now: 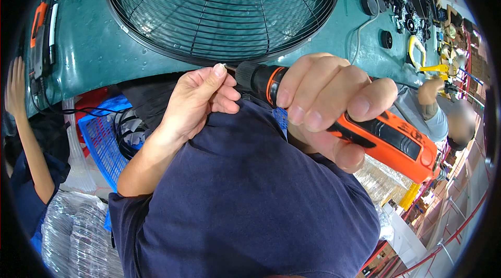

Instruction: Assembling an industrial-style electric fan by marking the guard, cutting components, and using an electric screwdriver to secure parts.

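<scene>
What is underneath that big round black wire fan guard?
The round black wire fan guard lies on a green tabletop, which shows through its wires. Its near edge sits just beyond the left hand and the orange-and-black electric screwdriver in the right hand.

I am seeing my own body filling the lower middle of the view: I am wearing a dark navy shirt of plain cloth, showing no print or marking. Its short sleeve is ending above the left elbow, leaving the forearm bare. My left hand and right hand are wearing no gloves, and the nails on the fingers are looking short and unpainted.
</scene>
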`<move>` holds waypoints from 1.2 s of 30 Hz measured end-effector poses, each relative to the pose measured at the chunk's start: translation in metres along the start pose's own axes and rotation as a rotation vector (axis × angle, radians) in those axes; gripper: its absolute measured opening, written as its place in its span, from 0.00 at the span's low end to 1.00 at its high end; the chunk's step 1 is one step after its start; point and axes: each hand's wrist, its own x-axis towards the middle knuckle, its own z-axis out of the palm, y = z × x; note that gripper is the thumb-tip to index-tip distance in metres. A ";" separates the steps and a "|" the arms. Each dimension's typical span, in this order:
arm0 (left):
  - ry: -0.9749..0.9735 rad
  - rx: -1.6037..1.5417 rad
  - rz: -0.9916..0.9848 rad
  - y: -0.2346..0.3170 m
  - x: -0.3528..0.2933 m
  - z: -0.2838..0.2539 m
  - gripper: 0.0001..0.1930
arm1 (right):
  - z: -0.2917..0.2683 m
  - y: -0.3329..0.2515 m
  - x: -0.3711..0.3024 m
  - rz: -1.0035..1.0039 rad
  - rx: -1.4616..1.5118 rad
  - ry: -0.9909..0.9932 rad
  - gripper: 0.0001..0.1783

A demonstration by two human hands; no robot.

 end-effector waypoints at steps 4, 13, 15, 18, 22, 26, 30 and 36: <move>0.067 0.083 -0.024 0.001 0.002 0.002 0.22 | 0.001 0.004 0.001 0.025 -0.013 -0.005 0.27; 0.056 0.104 -0.015 -0.002 0.003 0.001 0.24 | 0.006 0.008 0.028 0.210 0.004 -0.041 0.26; 0.046 0.099 -0.005 -0.004 0.003 -0.001 0.24 | 0.008 0.012 0.033 0.236 0.005 -0.038 0.26; 0.005 0.177 0.076 -0.007 -0.002 -0.004 0.17 | 0.005 0.017 0.046 0.250 -0.029 -0.166 0.25; 0.333 0.853 0.660 0.014 -0.026 -0.002 0.04 | 0.002 0.024 0.054 0.267 -0.042 -0.269 0.25; 0.471 1.688 1.228 0.070 -0.029 0.005 0.30 | 0.008 0.022 0.054 0.297 -0.052 -0.263 0.25; 0.288 1.883 1.160 0.090 -0.011 0.012 0.36 | 0.013 0.026 0.050 0.304 -0.058 -0.217 0.25; 0.108 1.990 1.160 0.093 -0.004 0.001 0.36 | 0.016 0.019 0.037 0.280 -0.021 -0.125 0.24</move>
